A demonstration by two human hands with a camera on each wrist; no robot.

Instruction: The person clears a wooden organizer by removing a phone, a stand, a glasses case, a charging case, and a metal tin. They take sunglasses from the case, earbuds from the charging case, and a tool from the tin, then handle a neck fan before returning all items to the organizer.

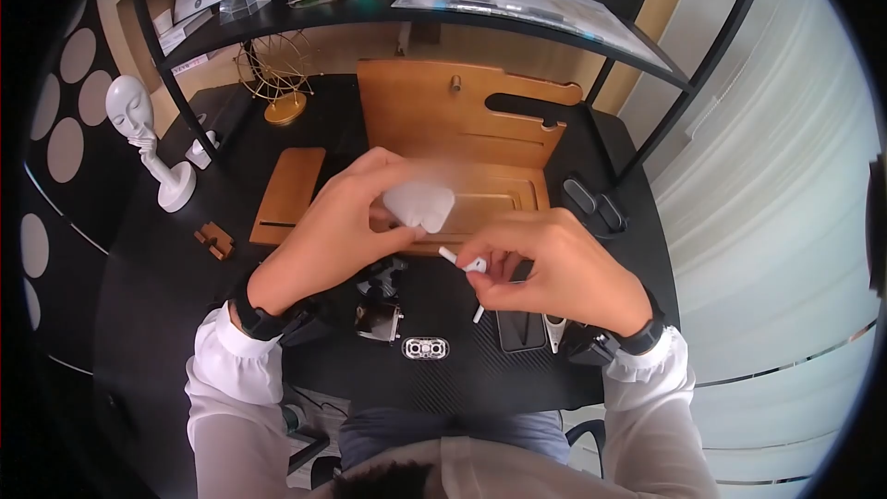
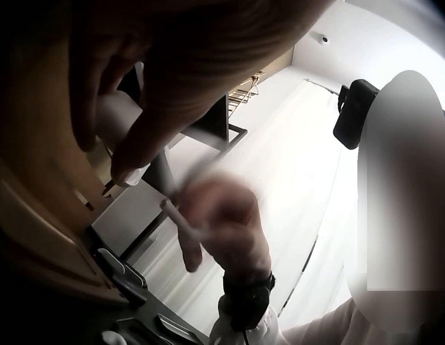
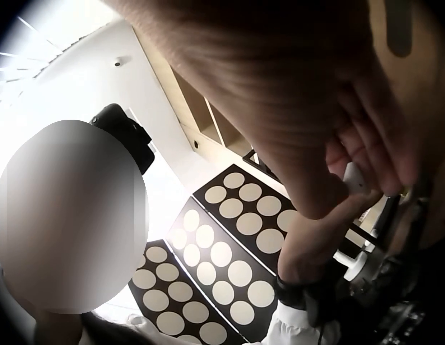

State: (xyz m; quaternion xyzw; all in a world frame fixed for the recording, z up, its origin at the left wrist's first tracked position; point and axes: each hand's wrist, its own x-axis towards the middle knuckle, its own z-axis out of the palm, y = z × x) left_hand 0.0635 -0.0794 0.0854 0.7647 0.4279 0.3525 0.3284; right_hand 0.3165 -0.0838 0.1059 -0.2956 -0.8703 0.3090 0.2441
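My left hand [image 1: 328,226] holds a white earbud case [image 1: 425,208] between thumb and fingers, above the front of a wooden desk organizer [image 1: 499,187]. In the left wrist view the case [image 2: 116,115] shows partly behind the fingers. My right hand [image 1: 559,263] pinches a white earbud [image 1: 475,265], its stem pointing toward the case. The right wrist view shows the earbud [image 3: 355,178] at the fingertips. Below the right hand, a thin white stem [image 1: 479,314] lies on the black desk, beside a dark phone-shaped slab [image 1: 522,333].
Near the front edge sit a white two-holed piece [image 1: 426,348] and a small shiny box [image 1: 378,322]. A wooden panel [image 1: 291,187] lies at left, a dark glasses-shaped case [image 1: 594,205] at right. A black shelf [image 1: 351,9] spans the back; a white figurine [image 1: 152,143] stands far left.
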